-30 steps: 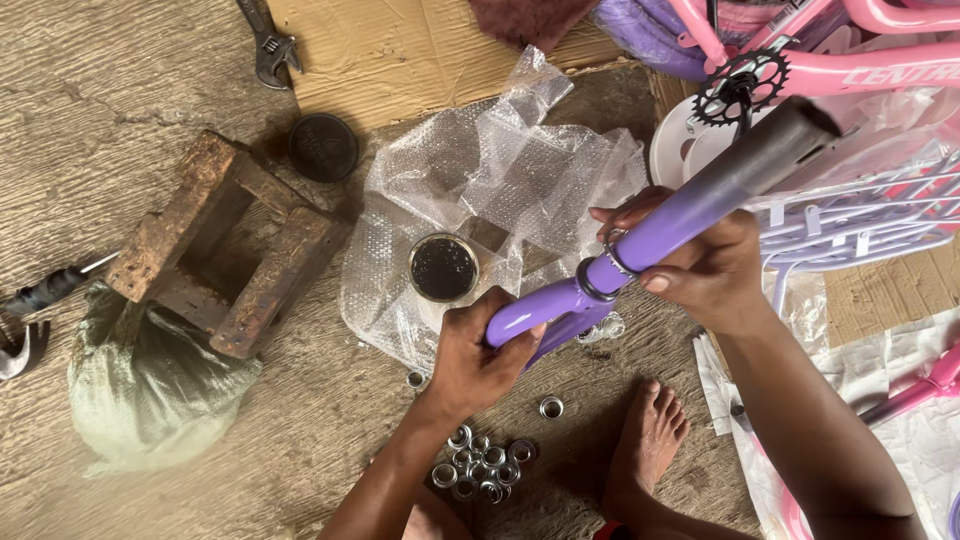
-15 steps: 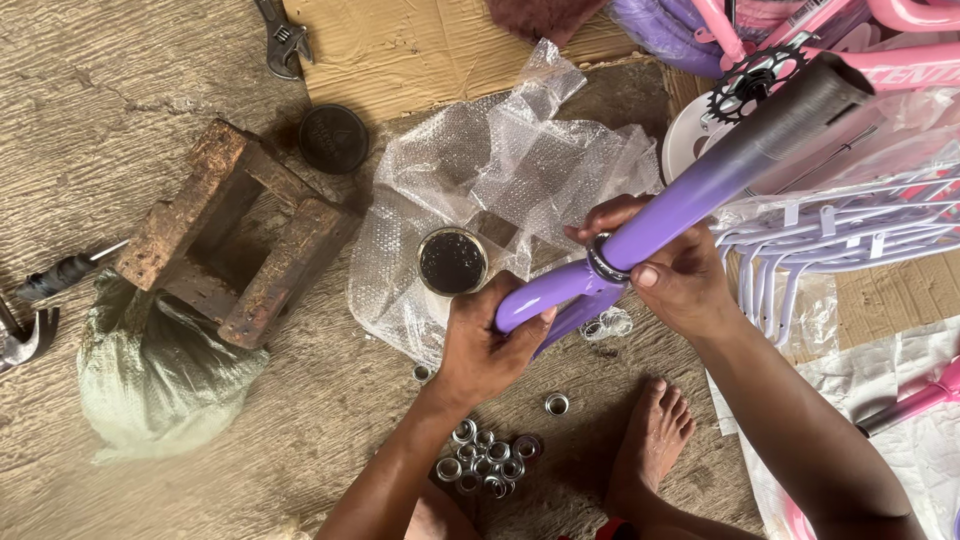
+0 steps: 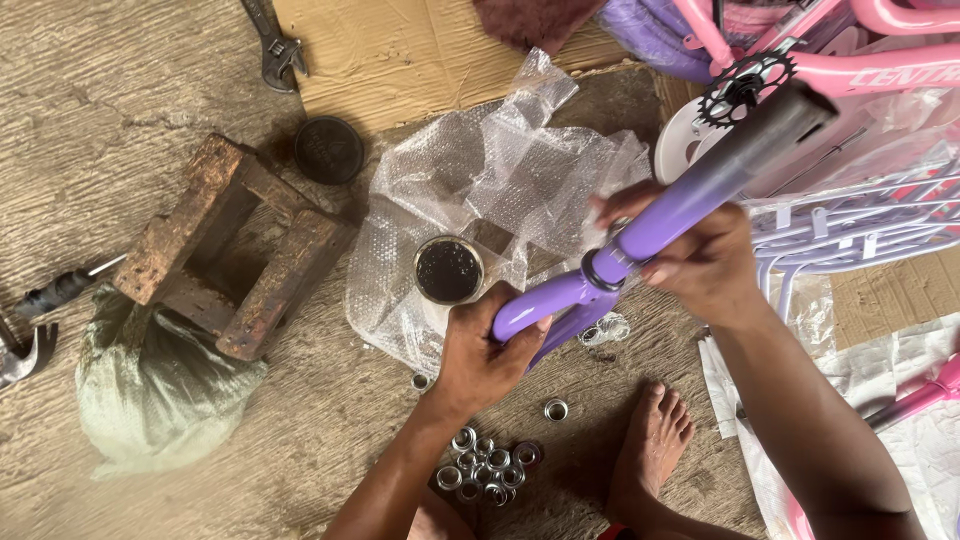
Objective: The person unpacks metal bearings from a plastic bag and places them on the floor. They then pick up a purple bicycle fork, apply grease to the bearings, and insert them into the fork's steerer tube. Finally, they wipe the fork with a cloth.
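A pink bicycle frame (image 3: 900, 70) is lying across the upper right corner, with a black chainring (image 3: 745, 85) showing beside it. A sheet of bubble wrap (image 3: 500, 190) is spreading over the wooden floor (image 3: 120, 110) in the middle, and flat cardboard (image 3: 400, 50) is sitting above it. To the left, a rusty metal block (image 3: 230, 250) is resting next to a pale cloth sack (image 3: 150, 390).

The purple bicycle fork (image 3: 640, 230) is being held above the bubble wrap, in the centre right of the view. Its long axis is running diagonally — the steerer tube is pointing up and to the right toward the pink frame, while the forked legs are pointing down and to the left.

The left hand (image 3: 480, 350) is wrapping closed around the lower leg end of the fork. The right hand (image 3: 700, 260) is closing around the tube just above a dark ring (image 3: 600, 272) seated at the crown, fingers curled over the tube.

A bare foot (image 3: 655, 440) is resting on the floor below the fork. An open tin of dark grease (image 3: 448, 270) is sitting on the bubble wrap just left of the left hand — its round lid (image 3: 328, 150) is lying apart, near the block. A cluster of small silver bearing cups (image 3: 485, 468) is lying by the left forearm. A wrench (image 3: 275, 45) is lying at the top edge, and a hammer (image 3: 25, 350) at the far left.
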